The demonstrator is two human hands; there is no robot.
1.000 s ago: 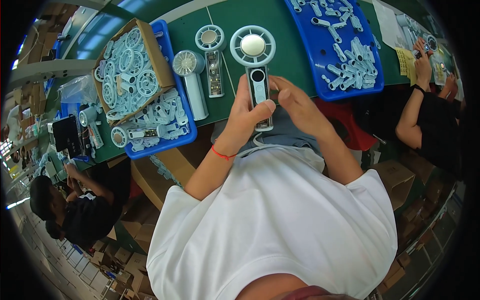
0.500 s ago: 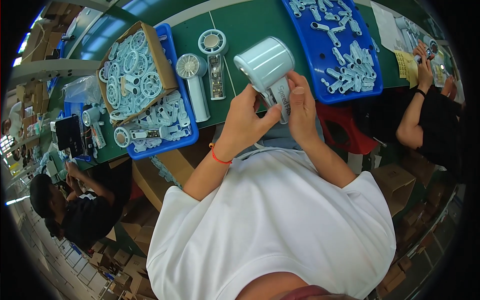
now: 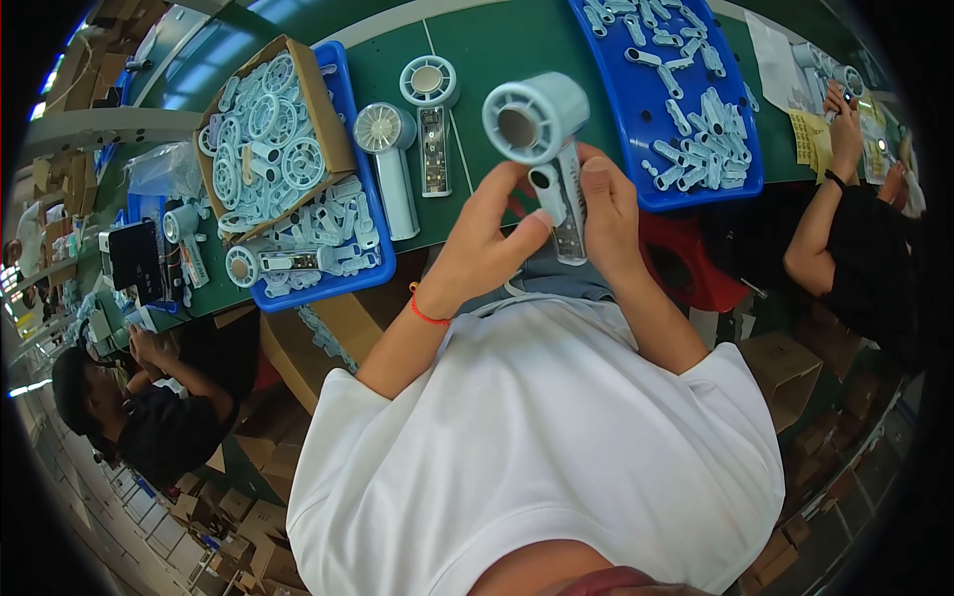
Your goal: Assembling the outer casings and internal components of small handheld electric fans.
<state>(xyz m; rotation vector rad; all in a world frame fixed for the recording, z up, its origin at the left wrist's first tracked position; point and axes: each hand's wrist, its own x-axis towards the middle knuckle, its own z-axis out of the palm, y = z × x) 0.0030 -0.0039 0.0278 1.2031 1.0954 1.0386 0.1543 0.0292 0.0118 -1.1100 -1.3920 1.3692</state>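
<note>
A light-blue handheld fan [image 3: 527, 124] is raised in front of me, its round grille turned toward me. Its handle is open along one side, and a circuit board [image 3: 569, 238] shows inside. My right hand [image 3: 610, 219] is closed round the handle from the right. Against the handle's left side lies a slim light-blue handle cover [image 3: 548, 189] with a dark oval hole at its top. My left hand [image 3: 487, 238] grips this cover, thumb across its lower part; the other fingers are partly hidden behind it.
On the green table [image 3: 487, 50] stand a closed fan [image 3: 397, 194] and an open-handled fan [image 3: 433, 139]. Left, a blue tray [image 3: 383, 268] holds small parts and a cardboard box [image 3: 333, 129] of fan rings. Another blue tray [image 3: 636, 119] holds handle covers. Co-workers sit on both sides.
The fan has turned in my hands: its smooth side and printed handle faced me before, now its grille and open handle do. The handle cover has come into plain sight.
</note>
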